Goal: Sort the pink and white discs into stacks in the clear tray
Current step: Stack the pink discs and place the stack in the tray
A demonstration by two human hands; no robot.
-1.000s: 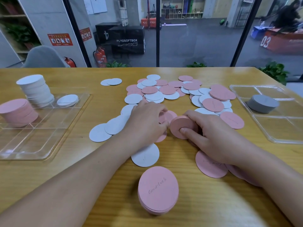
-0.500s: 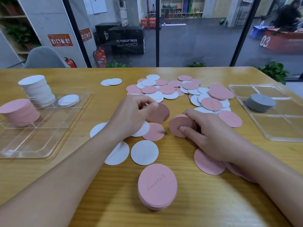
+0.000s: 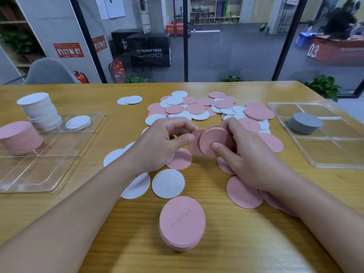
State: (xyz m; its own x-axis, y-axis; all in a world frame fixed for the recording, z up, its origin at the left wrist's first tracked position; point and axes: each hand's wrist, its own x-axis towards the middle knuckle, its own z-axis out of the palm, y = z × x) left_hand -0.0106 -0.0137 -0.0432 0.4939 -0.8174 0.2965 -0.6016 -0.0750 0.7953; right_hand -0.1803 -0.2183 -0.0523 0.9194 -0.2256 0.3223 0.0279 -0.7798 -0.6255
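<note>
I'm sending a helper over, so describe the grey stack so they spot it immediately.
Look at the clear tray on the table's right side. In its far-left compartment sits a short grey stack, the only grey discs anywhere; all the others are pink or white.

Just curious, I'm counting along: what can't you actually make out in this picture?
- Head view: how many discs the small pink stack holds; the right hand covers its far edge.
- Discs under the left hand: hidden.
- Left clear tray: cut by the frame edge.
- Writing on the near pink stack: too faint.

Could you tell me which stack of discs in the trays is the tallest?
The white stack in the left tray; it rises above the pink stack beside it.
</note>
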